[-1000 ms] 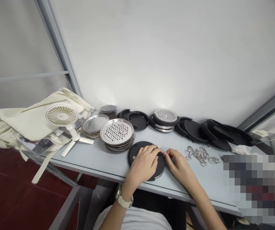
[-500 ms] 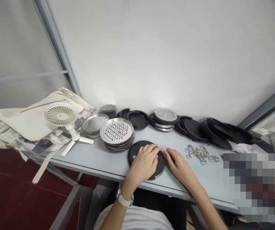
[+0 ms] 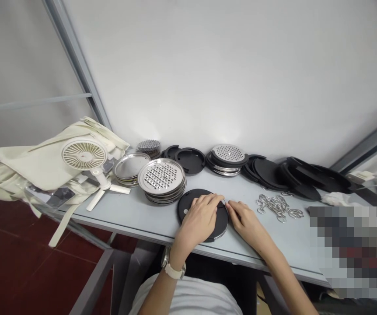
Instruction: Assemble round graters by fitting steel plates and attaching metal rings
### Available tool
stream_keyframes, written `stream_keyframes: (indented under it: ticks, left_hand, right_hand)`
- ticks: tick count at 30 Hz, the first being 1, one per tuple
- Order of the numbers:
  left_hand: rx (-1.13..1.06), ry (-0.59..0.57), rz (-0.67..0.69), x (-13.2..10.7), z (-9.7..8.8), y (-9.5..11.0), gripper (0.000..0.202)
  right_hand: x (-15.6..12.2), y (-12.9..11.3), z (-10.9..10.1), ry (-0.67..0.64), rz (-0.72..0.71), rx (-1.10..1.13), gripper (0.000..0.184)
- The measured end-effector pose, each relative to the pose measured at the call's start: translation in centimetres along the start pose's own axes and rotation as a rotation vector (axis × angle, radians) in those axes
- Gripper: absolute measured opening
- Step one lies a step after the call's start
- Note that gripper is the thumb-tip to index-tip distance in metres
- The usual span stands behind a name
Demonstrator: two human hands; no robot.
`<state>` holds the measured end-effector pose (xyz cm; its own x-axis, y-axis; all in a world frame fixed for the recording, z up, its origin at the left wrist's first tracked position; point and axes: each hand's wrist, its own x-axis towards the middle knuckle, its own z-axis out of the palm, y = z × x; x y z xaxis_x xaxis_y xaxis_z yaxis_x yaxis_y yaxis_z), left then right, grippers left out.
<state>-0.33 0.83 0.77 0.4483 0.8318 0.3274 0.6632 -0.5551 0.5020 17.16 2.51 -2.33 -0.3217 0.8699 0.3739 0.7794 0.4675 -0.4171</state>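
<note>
A black round disc with a metal rim lies flat on the grey table in front of me. My left hand rests on top of it, fingers stretched toward its right edge. My right hand is at the disc's right edge, fingertips pinched together on a small metal ring there that I can barely make out. A pile of metal rings lies just right of my right hand.
Stacks of perforated metal discs, plain metal plates and black discs line the back of the table by the wall. A small white fan stands on a cream cloth bag at the left. The table's front edge is close.
Both hands stay on the disc; the fingertips have shifted slightly at its right edge. The view has tilted down a little.
</note>
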Motion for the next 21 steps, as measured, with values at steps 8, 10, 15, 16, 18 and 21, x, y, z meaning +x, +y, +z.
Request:
stream_keyframes:
  ticks: [8, 10, 15, 16, 18, 21]
  left_hand:
    - [-0.075, -0.019, -0.029, 0.3, 0.2, -0.4, 0.042]
    - [-0.095, -0.005, -0.032, 0.7, 0.3, -0.3, 0.041]
    - [-0.004, 0.023, -0.032, 1.3, 0.8, 0.2, 0.031]
    - [0.024, 0.017, -0.037, 1.4, 0.9, 0.3, 0.028]
    - [0.061, 0.003, -0.043, 1.4, 1.1, 0.3, 0.025]
    - [0.073, -0.007, -0.035, 1.3, 1.2, 0.3, 0.022]
  right_hand:
    - [-0.1, 0.2, 0.2, 0.007, -0.012, -0.027, 0.031]
    - [-0.1, 0.2, 0.2, -0.001, -0.002, -0.029, 0.031]
    - [-0.1, 0.0, 0.0, -0.01, 0.003, -0.022, 0.03]
    - [-0.1, 0.0, 0.0, -0.011, 0.002, -0.02, 0.03]
    - [-0.1, 0.1, 0.0, -0.009, 0.003, -0.012, 0.028]
    - [-0.1, 0.1, 0.0, -0.007, 0.009, 0.001, 0.029]
